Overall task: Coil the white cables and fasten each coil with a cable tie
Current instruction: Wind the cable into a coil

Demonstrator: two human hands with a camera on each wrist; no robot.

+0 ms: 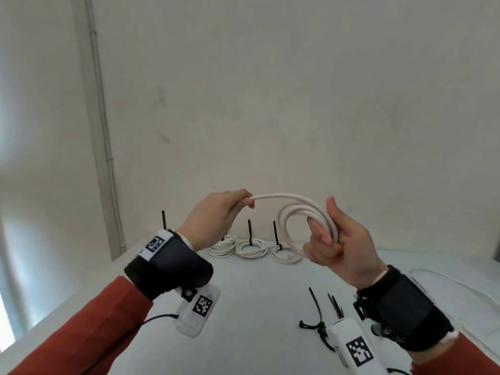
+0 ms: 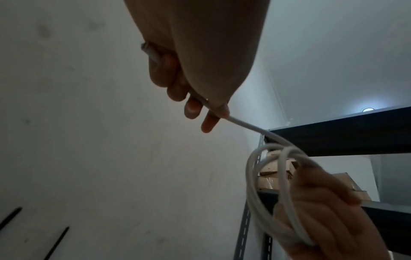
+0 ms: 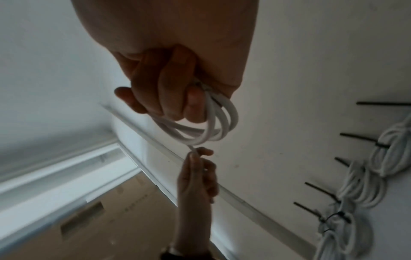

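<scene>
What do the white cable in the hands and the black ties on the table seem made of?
The white cable: probably matte plastic or rubber jacket, bending into smooth loops without kinks; black cable ties: likely stiff nylon, thin dark strips, barely curved.

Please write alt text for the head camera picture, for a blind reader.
The right hand holds a coil of white cable above a white table, while the left hand pinches its free end. Tied coils lie by the wall; loose black cable ties lie nearer.
</scene>
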